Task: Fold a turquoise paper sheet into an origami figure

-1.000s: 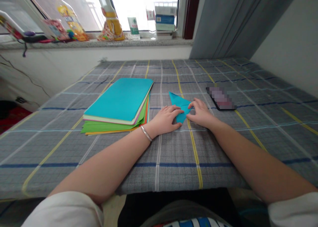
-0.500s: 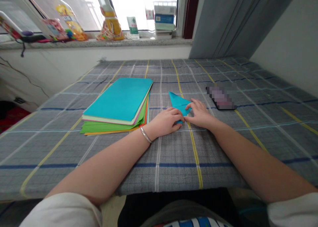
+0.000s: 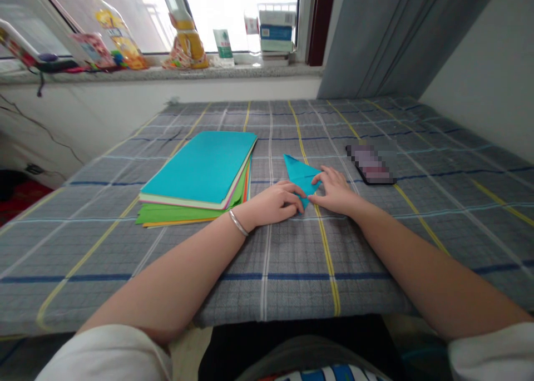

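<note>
Head view looks down on a checked grey cloth [image 3: 292, 258] over what may be a bed or a worktop; which one cannot be told. Near the middle lies a folded teal paper [image 3: 301, 176], pointed toward the far side. The left hand [image 3: 275, 204] rests flat on the cloth with its fingertips [image 3: 298, 198] pressing the near left part of the paper. The right hand [image 3: 337, 191] lies just right of it, fingers curled down onto the paper's right edge. Both hands press the paper rather than grip it; neither closes around anything. A bangle [image 3: 236, 222] sits on the left wrist.

Left of the hands, close by, lies a paper stack [image 3: 200, 175], teal on top with green and orange sheets below. A phone [image 3: 371, 164] lies to the right, a little farther off. On the far windowsill [image 3: 167, 72] stand bottles [image 3: 188, 36] and packets. A grey curtain [image 3: 396, 36] hangs far right.
</note>
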